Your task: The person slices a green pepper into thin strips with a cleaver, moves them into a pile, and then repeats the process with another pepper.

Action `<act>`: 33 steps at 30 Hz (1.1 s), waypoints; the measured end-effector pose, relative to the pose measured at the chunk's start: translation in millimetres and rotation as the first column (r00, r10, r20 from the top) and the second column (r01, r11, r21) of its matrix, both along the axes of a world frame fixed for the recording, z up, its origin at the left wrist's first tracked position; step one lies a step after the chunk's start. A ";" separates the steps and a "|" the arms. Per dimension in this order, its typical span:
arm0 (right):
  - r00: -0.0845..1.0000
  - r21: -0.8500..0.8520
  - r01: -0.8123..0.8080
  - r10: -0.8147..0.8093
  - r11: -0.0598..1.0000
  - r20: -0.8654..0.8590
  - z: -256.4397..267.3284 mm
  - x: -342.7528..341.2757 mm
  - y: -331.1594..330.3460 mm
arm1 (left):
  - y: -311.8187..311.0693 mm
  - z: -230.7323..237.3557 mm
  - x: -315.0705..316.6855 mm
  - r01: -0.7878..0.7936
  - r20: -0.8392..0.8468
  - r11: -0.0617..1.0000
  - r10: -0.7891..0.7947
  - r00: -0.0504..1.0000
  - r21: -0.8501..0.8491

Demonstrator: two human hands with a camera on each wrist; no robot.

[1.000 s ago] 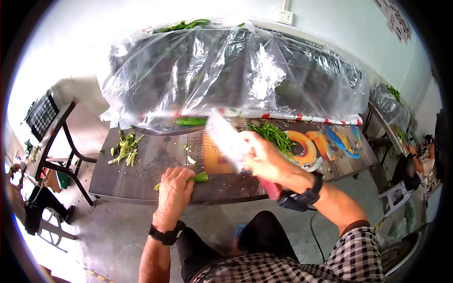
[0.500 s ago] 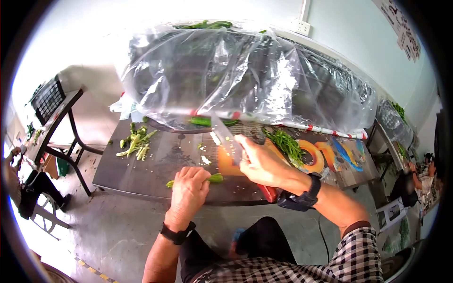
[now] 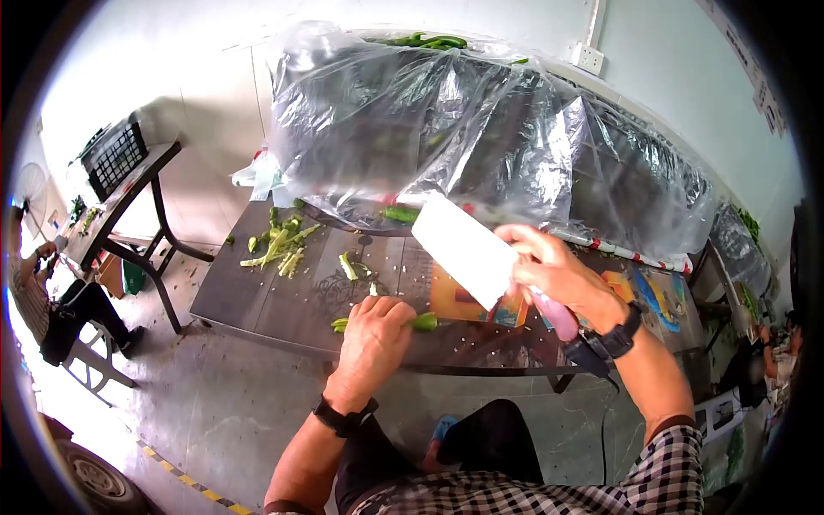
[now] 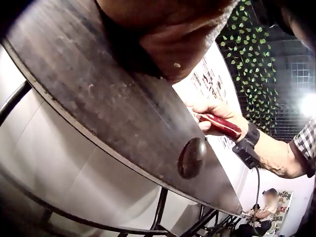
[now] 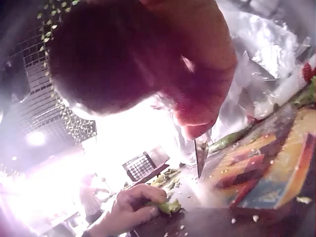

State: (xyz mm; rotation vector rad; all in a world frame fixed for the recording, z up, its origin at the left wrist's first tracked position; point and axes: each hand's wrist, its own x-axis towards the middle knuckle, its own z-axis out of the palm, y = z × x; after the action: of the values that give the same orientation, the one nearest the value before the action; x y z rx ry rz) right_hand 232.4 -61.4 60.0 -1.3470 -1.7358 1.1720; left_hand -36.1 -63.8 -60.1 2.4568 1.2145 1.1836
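Observation:
My left hand [image 3: 373, 343] grips a long green pepper [image 3: 425, 322] at the table's near edge; the fingers hide its middle, and both ends stick out. A pale cut end of the pepper [image 5: 170, 206] shows in the right wrist view. In my right hand [image 3: 558, 270] is a cleaver [image 3: 463, 249], its broad blade raised over the table to the right of the left hand. Its red handle [image 4: 222, 126] shows in the left wrist view. Pale pepper cores [image 3: 283, 245] lie piled at the left, with one loose piece [image 3: 348, 266] nearer the hand.
Clear plastic sheeting [image 3: 429, 137] covers a long dark mass along the back of the table [image 3: 240, 300]. A whole green pepper [image 3: 400, 213] lies against its lower edge. Seeds and scraps dot the tabletop. Another table with a black crate [image 3: 118, 159] and a seated person are at the left.
The head view has turned left. The cleaver has swung so its broad face shows, and the right hand now covers the green strips. The left hand keeps its hold on the pepper.

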 end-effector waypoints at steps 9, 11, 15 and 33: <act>0.987 -0.076 -0.143 0.148 0.987 0.058 -11.1 -16.1 8.5 | 1.5 -5.6 1.8 -0.017 0.030 0.996 0.015 0.999 0.084; 0.981 -0.036 -0.162 0.165 0.986 0.104 -4.2 -29.4 19.2 | 1.0 -5.1 1.3 -0.012 0.034 0.995 0.009 0.999 0.094; 0.967 -0.041 -0.213 0.217 0.976 0.136 15.9 -9.0 41.5 | 0.5 -6.4 0.9 -0.012 0.052 0.994 0.006 0.999 0.108; 0.933 -0.025 -0.326 0.326 0.945 0.154 -6.5 -79.1 113.7 | -0.5 1.1 -0.4 0.013 0.059 1.000 -0.014 0.998 0.022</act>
State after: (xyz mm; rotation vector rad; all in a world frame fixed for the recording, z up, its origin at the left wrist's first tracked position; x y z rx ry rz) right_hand 153.2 52.3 53.5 -1.2067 -2.1356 1.2678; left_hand -36.5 -64.3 -58.9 2.4233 1.1739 1.2624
